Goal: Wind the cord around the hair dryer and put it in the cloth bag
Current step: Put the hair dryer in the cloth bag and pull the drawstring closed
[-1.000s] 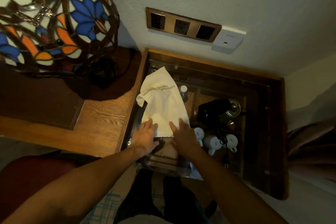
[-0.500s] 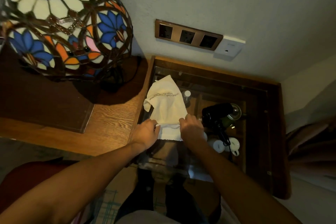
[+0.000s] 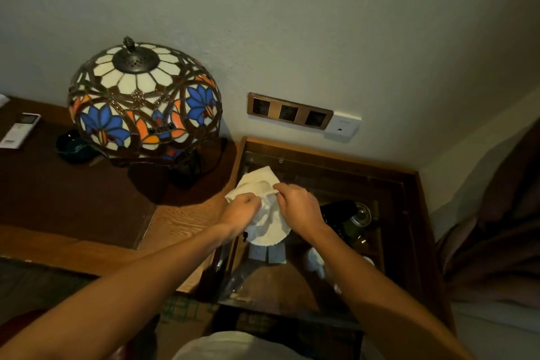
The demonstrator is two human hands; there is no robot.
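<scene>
On the wooden tabletop (image 3: 181, 219) at the left stands a stained-glass lamp (image 3: 144, 102), well clear of the work, so it need not be minded. Next comes the left hand (image 3: 241, 210), its fingers curled and pinching the near-left edge of the cloth bag (image 3: 264, 213), which is bunched and lifted above the glass-topped side table (image 3: 406, 184). The right hand (image 3: 298, 206) pinches the bag's upper edge just beside it, thumb and fingers clamped on the fabric. The step in hand looks like finding and opening the bag's mouth. To do it well, each hand should hold only one layer of cloth and draw apart sideways, so the opening spreads wide instead of twisting shut; whether one layer or two is held cannot be told here. Further right the black hair dryer (image 3: 339, 209) lies on the glass, near the right wrist, its cord mostly hidden. The cord does not look wound, so the bag may best be laid open within reach first.
</scene>
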